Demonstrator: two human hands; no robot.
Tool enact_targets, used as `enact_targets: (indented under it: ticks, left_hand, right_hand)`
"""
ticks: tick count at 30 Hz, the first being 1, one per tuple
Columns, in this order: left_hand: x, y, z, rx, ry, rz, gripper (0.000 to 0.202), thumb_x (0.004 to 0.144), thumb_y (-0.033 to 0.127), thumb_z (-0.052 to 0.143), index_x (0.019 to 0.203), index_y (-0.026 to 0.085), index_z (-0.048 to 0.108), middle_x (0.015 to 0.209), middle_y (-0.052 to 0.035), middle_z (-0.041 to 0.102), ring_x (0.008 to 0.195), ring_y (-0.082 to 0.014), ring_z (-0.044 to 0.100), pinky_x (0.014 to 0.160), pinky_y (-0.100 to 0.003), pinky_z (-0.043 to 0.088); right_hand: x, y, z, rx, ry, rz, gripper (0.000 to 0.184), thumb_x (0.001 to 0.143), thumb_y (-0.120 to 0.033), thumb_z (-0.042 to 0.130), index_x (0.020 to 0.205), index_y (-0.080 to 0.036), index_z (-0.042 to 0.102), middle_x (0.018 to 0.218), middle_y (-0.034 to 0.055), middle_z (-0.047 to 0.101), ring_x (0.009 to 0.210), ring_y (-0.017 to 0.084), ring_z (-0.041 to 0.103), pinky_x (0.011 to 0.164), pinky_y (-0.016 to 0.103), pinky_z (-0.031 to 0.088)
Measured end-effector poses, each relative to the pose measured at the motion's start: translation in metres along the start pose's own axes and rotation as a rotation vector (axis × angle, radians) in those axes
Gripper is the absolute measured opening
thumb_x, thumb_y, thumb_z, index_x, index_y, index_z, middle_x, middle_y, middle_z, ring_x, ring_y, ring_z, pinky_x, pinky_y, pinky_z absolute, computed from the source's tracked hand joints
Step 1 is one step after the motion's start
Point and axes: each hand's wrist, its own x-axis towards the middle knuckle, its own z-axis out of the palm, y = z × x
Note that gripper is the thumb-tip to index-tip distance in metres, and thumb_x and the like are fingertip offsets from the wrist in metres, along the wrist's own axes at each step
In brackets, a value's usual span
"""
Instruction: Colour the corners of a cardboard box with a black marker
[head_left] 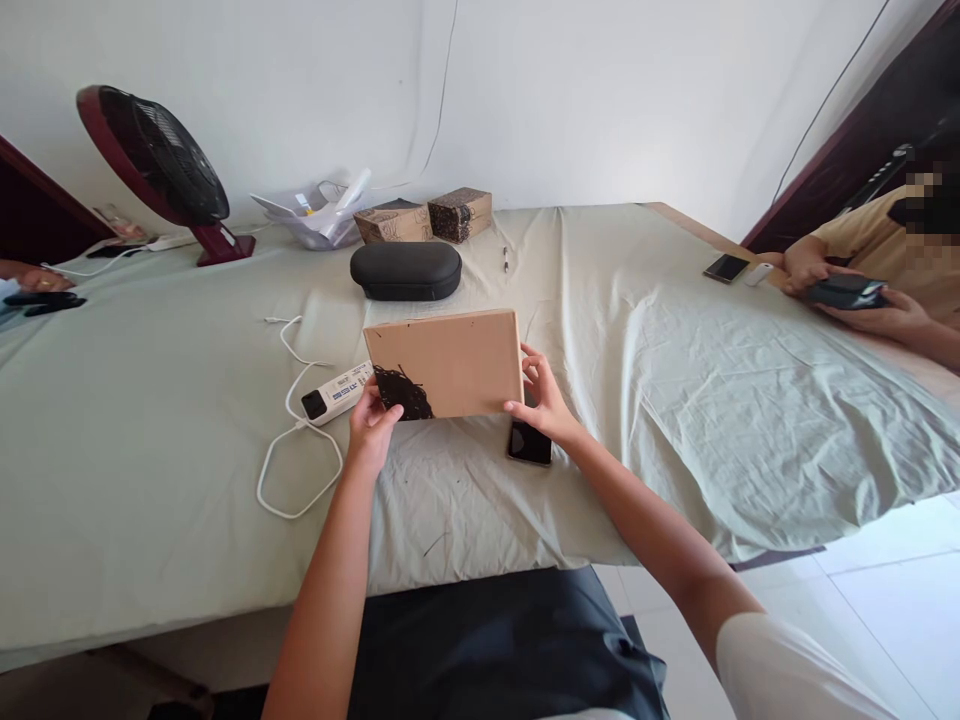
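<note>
Left hand (373, 425) and right hand (547, 400) hold the box (457, 365) by opposite ends. Grip established; no open flap shows. Phone (529, 446) lies beneath right hand.

Pretty bright overall, soft daylight that seems to come mostly from the right. The floor (892, 600) down in that corner is nearly washed out, and the wall (600, 100) glows pale too. Shadows are gentle, mostly in the creases of the cloth (667, 370), but it's properly dim underneath the surface. The box (450, 365) is evenly lit and reasonably sharp. Wide-angle lens for sure (check how the fan (161, 160) leans and stretches). Edges look softer, and there's a pixelated patch (930, 205) far right.
</note>
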Motion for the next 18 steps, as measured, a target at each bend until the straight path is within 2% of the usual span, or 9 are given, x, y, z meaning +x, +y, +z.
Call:
enact_targets:
  ticks: [4, 7, 9, 11, 13, 14, 16, 18]
  left_hand:
    - [-0.003, 0.0, -0.006, -0.022, -0.04, -0.052, 0.053, 0.058, 0.04, 0.103, 0.092, 0.024, 0.067, 0.105, -0.0048, 0.068, 0.102, -0.0236, 0.068, 0.107, -0.046, 0.057]
    - [-0.007, -0.004, -0.01, -0.044, -0.031, -0.092, 0.065, 0.057, 0.043, 0.103, 0.11, 0.029, 0.069, 0.113, -0.0056, 0.071, 0.106, -0.0251, 0.07, 0.109, -0.049, 0.057]
    - [-0.009, -0.008, -0.013, -0.051, -0.006, -0.116, 0.073, 0.056, 0.043, 0.102, 0.12, 0.031, 0.069, 0.118, -0.007, 0.072, 0.113, -0.027, 0.07, 0.109, -0.049, 0.057]
    - [-0.008, -0.013, -0.016, -0.064, 0.029, -0.126, 0.075, 0.059, 0.044, 0.1, 0.126, 0.033, 0.068, 0.118, -0.0065, 0.072, 0.115, -0.0278, 0.07, 0.109, -0.049, 0.058]
    - [-0.004, -0.016, -0.019, -0.083, 0.076, -0.118, 0.074, 0.063, 0.045, 0.096, 0.13, 0.037, 0.066, 0.118, -0.004, 0.072, 0.115, -0.0266, 0.07, 0.11, -0.049, 0.057]
    - [-0.002, -0.017, -0.021, -0.091, 0.102, -0.114, 0.073, 0.065, 0.044, 0.094, 0.131, 0.039, 0.065, 0.119, -0.0028, 0.072, 0.115, -0.0257, 0.07, 0.11, -0.049, 0.057]
    - [0.003, -0.018, -0.025, -0.107, 0.152, -0.117, 0.069, 0.068, 0.045, 0.091, 0.131, 0.04, 0.064, 0.121, -0.002, 0.072, 0.115, -0.0249, 0.07, 0.11, -0.049, 0.056]
    - [0.007, -0.018, -0.027, -0.125, 0.194, -0.133, 0.064, 0.07, 0.05, 0.088, 0.129, 0.036, 0.067, 0.122, -0.0039, 0.072, 0.117, -0.0262, 0.07, 0.109, -0.05, 0.057]
  right_hand:
    - [-0.001, 0.001, 0.0, 0.013, 0.007, -0.036, 0.062, 0.086, -0.066, 0.084, 0.114, -0.029, 0.043, 0.169, 0.015, 0.033, 0.163, 0.033, 0.034, 0.119, 0.053, 0.05]
    - [0.0, 0.004, -0.002, 0.006, 0.001, -0.078, 0.068, 0.084, -0.074, 0.081, 0.119, -0.03, 0.044, 0.172, 0.0155, 0.03, 0.162, 0.033, 0.037, 0.123, 0.054, 0.047]
    - [0.001, 0.002, -0.003, -0.021, -0.033, -0.101, 0.074, 0.085, -0.078, 0.077, 0.131, -0.031, 0.043, 0.174, 0.016, 0.029, 0.162, 0.033, 0.037, 0.125, 0.053, 0.045]
    - [0.001, -0.003, -0.005, -0.099, -0.056, -0.085, 0.084, 0.09, -0.085, 0.065, 0.148, -0.032, 0.036, 0.176, 0.0178, 0.027, 0.161, 0.034, 0.039, 0.124, 0.053, 0.046]
    - [0.001, -0.011, -0.004, -0.357, -0.043, 0.061, 0.089, 0.095, -0.086, 0.054, 0.158, -0.027, 0.032, 0.168, 0.0225, 0.039, 0.154, 0.039, 0.047, 0.119, 0.057, 0.048]
    - [0.0, -0.016, -0.003, -0.555, -0.045, 0.205, 0.09, 0.095, -0.084, 0.055, 0.159, -0.023, 0.036, 0.158, 0.0249, 0.048, 0.147, 0.043, 0.053, 0.115, 0.059, 0.049]
    - [-0.002, -0.027, 0.004, -0.964, -0.096, 0.543, 0.086, 0.093, -0.078, 0.066, 0.153, -0.018, 0.048, 0.139, 0.0264, 0.06, 0.13, 0.048, 0.063, 0.106, 0.062, 0.052]
    - [-0.005, -0.035, 0.013, -1.205, -0.187, 0.756, 0.081, 0.09, -0.068, 0.075, 0.149, -0.016, 0.053, 0.135, 0.0268, 0.06, 0.116, 0.048, 0.07, 0.097, 0.059, 0.055]
